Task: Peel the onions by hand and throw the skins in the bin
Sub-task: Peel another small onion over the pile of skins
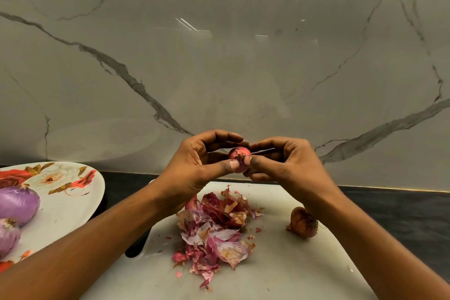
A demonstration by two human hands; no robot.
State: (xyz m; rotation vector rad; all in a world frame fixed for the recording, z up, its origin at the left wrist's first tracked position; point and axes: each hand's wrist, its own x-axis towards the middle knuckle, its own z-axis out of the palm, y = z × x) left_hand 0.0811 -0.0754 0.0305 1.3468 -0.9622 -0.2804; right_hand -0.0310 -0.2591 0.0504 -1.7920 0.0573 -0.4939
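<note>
**Both hands pinch one small onion above the board**

Both forearms reach in from the near edge and meet in the middle, raised over the white cutting board (280, 270). The left hand (204, 161) curls its fingers over the far side of a small onion (239, 156) and presses its thumb on the near face. The right hand (289, 163) comes in from the right with fingers curled, its thumb tip nipping the onion's skin just beside the left thumb. Both hands are thus clamped on that one onion, close together.

Below them a heap of skins (214, 231) lies on the board. An unpeeled onion (303, 223) sits to its right, near the right wrist. At the left, a flowered plate (70, 192) holds two purple peeled onions (18, 204). Board and plate rest on the dark table (401, 217).
</note>
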